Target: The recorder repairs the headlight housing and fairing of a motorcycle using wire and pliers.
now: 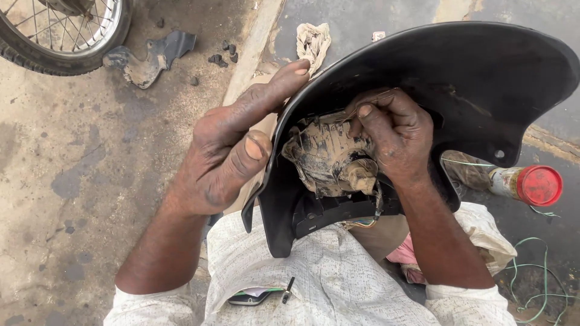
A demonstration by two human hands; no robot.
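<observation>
I hold a large curved black plastic vehicle panel against my lap, hollow side up. My left hand grips its left rim, fingers stretched along the edge and thumb pressed on it. My right hand is inside the hollow, fingers closed on a dirty, mud-stained rag that is pressed against a part mounted in the panel. Coloured wires show at the panel's lower edge.
A spoked wheel with its tyre lies at the top left, beside a broken black plastic piece and small dark bits. A crumpled cloth lies above the panel. A bottle with a red cap and green wire lie at the right.
</observation>
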